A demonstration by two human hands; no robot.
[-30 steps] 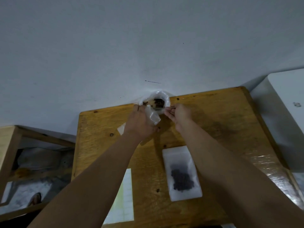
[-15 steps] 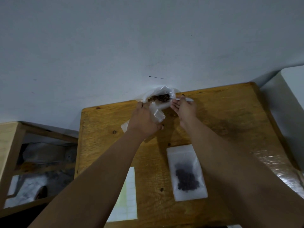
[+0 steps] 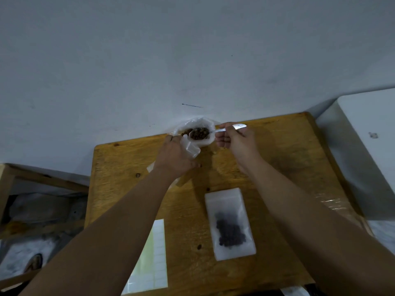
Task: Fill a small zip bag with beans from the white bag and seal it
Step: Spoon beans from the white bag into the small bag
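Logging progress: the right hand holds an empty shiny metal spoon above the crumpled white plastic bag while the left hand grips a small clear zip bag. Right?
No: the head view shows the shiny metal spoon heaped with brown beans, not empty. The right hand does hold it above the crumpled white plastic bag; the left hand grips the small clear zip bag.

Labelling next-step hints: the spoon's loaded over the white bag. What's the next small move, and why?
Probably carry the spoon over to the mouth of the small zip bag, which the left hand holds beside the white bag. The right hand has the spoon in its grip, heaped with beans, and the zip bag shows no beans yet.
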